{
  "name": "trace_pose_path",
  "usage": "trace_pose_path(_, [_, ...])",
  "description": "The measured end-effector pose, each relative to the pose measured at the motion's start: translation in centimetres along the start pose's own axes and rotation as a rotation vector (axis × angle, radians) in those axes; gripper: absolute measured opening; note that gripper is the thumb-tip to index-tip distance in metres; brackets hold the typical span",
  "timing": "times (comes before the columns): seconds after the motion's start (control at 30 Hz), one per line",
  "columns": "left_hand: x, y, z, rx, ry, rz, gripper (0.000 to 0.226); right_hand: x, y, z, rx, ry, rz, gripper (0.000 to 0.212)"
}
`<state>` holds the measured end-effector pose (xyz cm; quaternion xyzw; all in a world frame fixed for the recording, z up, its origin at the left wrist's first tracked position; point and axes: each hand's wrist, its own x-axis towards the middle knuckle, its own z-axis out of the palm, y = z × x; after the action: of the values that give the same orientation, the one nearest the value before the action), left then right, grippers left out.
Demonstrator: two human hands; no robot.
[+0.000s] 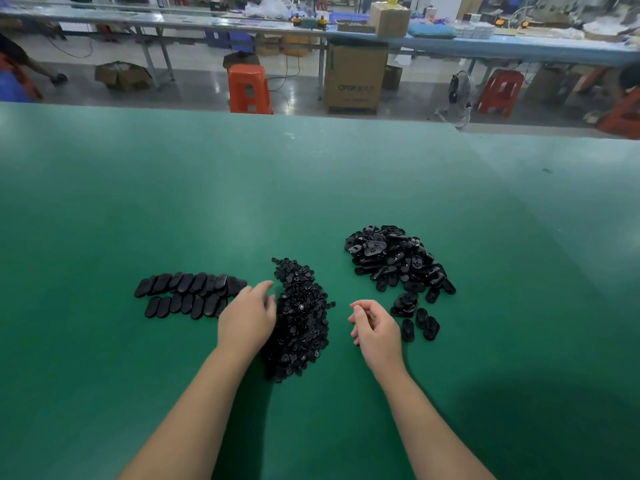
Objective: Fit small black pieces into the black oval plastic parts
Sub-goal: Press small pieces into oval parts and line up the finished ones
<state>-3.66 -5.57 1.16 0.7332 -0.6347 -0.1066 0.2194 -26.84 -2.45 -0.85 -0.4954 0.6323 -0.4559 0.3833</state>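
Left hand (246, 318), fingers relaxed, reaches the small black pieces (301, 320); right hand (375, 327) loosely curled, apparently empty. Pieces look light, rigid: pinch by the edges.

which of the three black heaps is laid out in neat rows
The black oval plastic parts left of the left hand: two tidy overlapping rows; the other two are loose heaps.

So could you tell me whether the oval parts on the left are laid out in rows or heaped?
Laid out: the oval parts on the left lie in two overlapping rows on the green table.
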Motion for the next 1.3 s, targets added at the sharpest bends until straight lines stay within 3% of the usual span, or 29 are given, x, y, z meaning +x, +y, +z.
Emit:
trace_pose_path(0.37, [4.3, 2.0, 1.1, 0.181, -0.268, -0.136, 0.044, 0.0, -0.1, -0.1, 0.009, -0.021, -0.012, 0.019])
trace_pose_path(0.97, [-0.7, -0.1, 2.3, 0.032, 0.086, -0.044, 0.020, -0.2, -0.2, -0.3, 0.001, -0.019, -0.011, 0.019])
trace_pose_path(1.13, [-0.8, -0.4, 2.2, -0.033, 0.110, -0.052, 0.016, -0.3, -0.3, -0.2, -0.029, -0.043, -0.011, 0.019])
trace_pose_path(1.3, [-0.8, -0.3, 2.2, -0.065, 0.121, -0.068, 0.014, -0.4, -0.7, 0.0, -0.215, -0.151, -0.073, 0.017])
